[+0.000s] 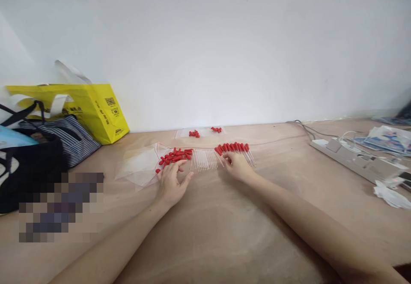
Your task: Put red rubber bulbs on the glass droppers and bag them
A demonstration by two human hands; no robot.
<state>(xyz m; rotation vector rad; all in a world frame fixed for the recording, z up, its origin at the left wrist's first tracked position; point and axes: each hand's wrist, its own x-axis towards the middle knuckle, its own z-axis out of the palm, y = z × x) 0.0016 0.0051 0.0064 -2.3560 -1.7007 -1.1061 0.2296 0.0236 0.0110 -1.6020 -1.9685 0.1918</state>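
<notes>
My left hand (171,185) rests at the near edge of a heap of red rubber bulbs (175,156), its thumb and fingers apart. The heap lies on a clear plastic bag (149,164). Right of the heap is a row of thin clear dropper tubes (204,159) without bulbs. My right hand (238,166) is closed, fingertips pinching a dropper (219,157) with a red bulb on its upper end. This is at the left end of a slanted row of red-bulbed droppers (247,147); the hand partly covers that row.
Toward the wall lies another clear bag (181,133) with two small groups of red-bulbed droppers (194,134). A yellow bag (105,104), a striped pouch (75,136) and a black bag (38,172) stand left. A power strip (349,159), cables and crumpled tissue (390,194) lie right.
</notes>
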